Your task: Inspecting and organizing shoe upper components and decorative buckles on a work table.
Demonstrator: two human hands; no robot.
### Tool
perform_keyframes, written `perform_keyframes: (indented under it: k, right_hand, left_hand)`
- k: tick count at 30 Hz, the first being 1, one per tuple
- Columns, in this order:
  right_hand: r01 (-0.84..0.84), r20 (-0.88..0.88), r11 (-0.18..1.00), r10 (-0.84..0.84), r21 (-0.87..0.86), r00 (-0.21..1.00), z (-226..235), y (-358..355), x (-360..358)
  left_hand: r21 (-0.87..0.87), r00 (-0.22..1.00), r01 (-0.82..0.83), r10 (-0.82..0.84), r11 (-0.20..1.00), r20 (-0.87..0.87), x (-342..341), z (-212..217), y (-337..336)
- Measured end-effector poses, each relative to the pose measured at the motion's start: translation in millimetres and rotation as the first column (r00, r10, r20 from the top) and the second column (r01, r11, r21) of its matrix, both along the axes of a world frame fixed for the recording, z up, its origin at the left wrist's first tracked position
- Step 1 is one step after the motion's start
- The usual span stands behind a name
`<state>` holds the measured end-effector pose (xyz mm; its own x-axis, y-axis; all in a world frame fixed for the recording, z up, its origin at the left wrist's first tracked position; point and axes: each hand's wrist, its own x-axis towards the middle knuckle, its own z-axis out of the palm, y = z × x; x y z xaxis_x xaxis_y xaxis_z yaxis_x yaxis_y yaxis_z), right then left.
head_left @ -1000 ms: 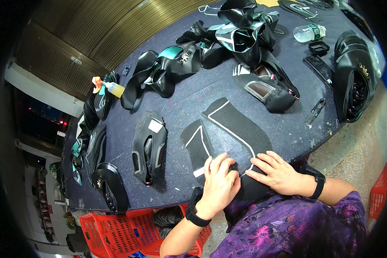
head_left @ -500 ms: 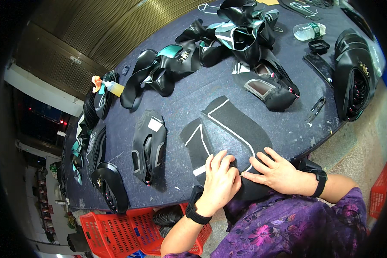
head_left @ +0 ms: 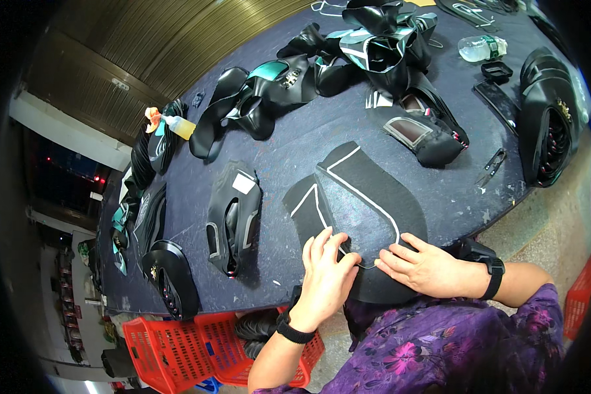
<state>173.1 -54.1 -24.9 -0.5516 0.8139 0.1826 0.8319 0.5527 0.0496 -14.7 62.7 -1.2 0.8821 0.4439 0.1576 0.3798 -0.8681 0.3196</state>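
Note:
A black U-shaped shoe upper lies flat on the table in front of me, with a narrow white tape running along its inner edge. My left hand is at the bend of the U, its thumb and forefinger closed together on the tape. Other fingers of that hand rest on the left arm of the upper. My right hand lies over the right side of the bend, fingers stretched out and pressing on the upper. Between the hands a thin stretch of tape shows.
Folded black shoe uppers lie to the left, and more uppers are stacked beyond. Thread snips, a phone and a water bottle are at the right. Red crates stand below the table edge.
The view has shifted slightly. My left hand has drawn a little away from my right, its fingers lower on the tape, and thin tape now shows between them. My right fingers lie closer together.

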Motion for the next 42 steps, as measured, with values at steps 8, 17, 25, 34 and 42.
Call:
perform_keyframes:
  k: [8,17,25,34,42]
  right_hand:
    - [-0.013,-0.019,1.0,0.013,-0.009,1.0,-2.3,0.8,-1.1]
    - [-0.001,0.032,1.0,0.0,0.021,0.999,-1.8,2.4,-4.6]
    - [0.005,0.047,1.0,-0.006,0.026,0.999,-0.4,4.0,-5.0]
    - [0.009,0.044,1.0,-0.01,0.023,0.999,-0.7,3.3,-5.1]
    - [0.001,0.012,1.0,-0.001,-0.007,1.0,0.8,5.9,-3.4]
  left_hand:
    - [0.012,1.0,0.01,-0.01,1.0,-0.01,1.4,-1.4,1.9]
    - [0.007,0.998,0.051,-0.051,0.999,-0.032,3.4,-4.6,5.3]
    - [0.031,0.991,0.117,-0.114,0.993,-0.066,4.4,-3.8,9.3]
    - [-0.049,0.984,0.169,-0.171,0.984,-0.046,3.4,-1.7,13.6]
    - [-0.019,0.99,0.098,-0.1,0.995,-0.096,-1.9,12.9,14.5]
